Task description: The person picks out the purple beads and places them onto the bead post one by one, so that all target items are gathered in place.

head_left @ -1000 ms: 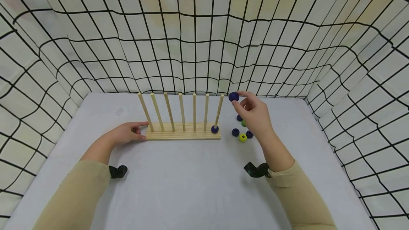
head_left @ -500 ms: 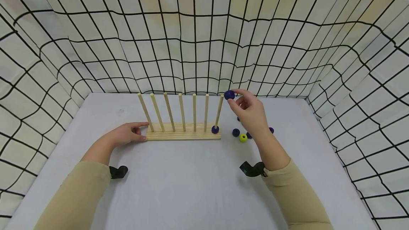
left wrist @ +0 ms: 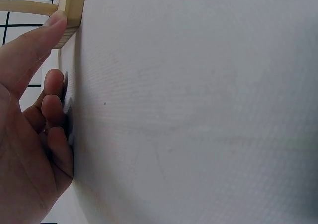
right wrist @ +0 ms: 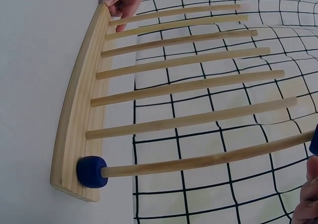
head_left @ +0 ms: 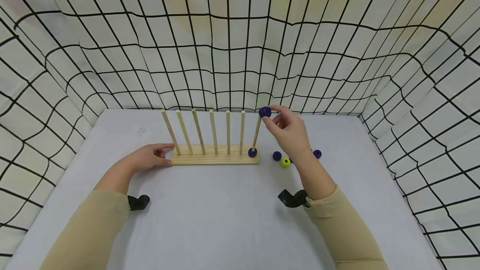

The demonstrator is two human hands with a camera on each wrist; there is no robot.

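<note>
A wooden peg rack (head_left: 215, 160) with a row of upright dowels stands on the white table. My left hand (head_left: 149, 156) grips its left end, index finger at the back corner and thumb at the front; in the left wrist view the thumb (left wrist: 55, 21) lies against the wood. At the far right dowel (right wrist: 218, 158), my right hand (head_left: 290, 130) pinches a dark blue bead (head_left: 264, 112) between thumb and fingers, right at the dowel's tip. Another blue bead (right wrist: 92, 172) sits at the bottom of that same dowel. The remaining dowels carry no beads.
Loose beads lie to the right of the rack: a blue bead (head_left: 276, 156), a yellow bead (head_left: 285, 162) and a blue bead (head_left: 317, 153) beyond the right forearm, which hides part of the group. Black netting (head_left: 228, 53) over white walls surrounds the table's back and sides.
My right hand has moved left with the blue bead, from beside the end dowel to its tip. The left hand and the rack have stayed put.
</note>
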